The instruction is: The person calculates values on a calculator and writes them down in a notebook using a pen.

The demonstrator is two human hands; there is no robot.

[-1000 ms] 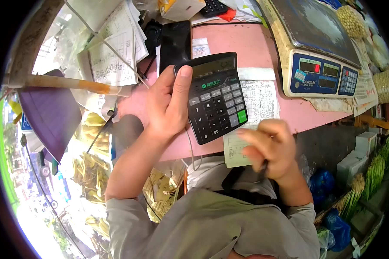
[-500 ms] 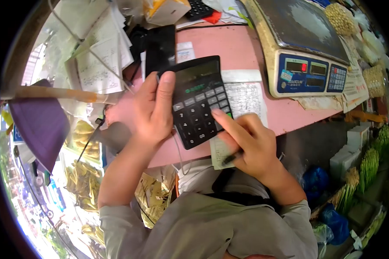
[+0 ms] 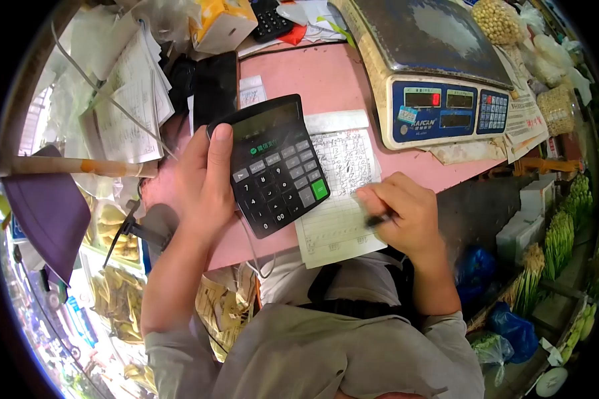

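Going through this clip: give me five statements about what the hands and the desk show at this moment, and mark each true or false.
1. The left hand holds the black calculator. True.
2. The right hand is pressing the calculator's green key. False: it is away from the calculator, over the handwritten sheet.
3. The scale has a bare metal platform. True.
4. The desk has a bright blue top. False: its top is pink.
5. A dark pen-like object is in the right hand, blurred. True.
6. The yellow-and-white box sits on the scale. False: it is at the far side of the desk, left of the scale.
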